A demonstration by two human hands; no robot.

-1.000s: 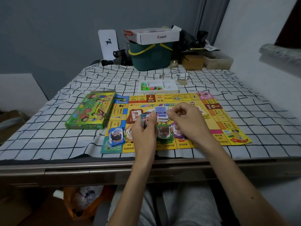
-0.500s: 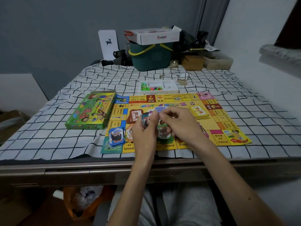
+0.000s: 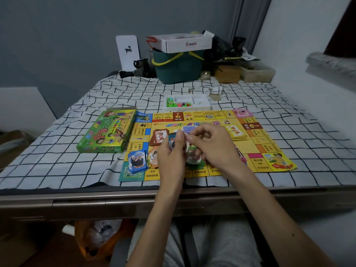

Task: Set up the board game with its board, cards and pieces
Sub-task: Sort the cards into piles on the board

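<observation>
Left hand [image 3: 172,151]: fingers curling tight around a small card stack [image 3: 172,142]. Right hand [image 3: 212,146]: fingertips pinching the top card above the board [image 3: 256,139].

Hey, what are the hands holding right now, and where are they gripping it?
The left hand grips a small stack of game cards by its lower part. The right hand pinches the top edge of one card between thumb and fingertips.

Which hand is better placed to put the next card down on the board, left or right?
Probably the right hand: its fingertips pinch a single card at the top of the card stack, which the left hand grips. The board lies directly beneath.
</observation>
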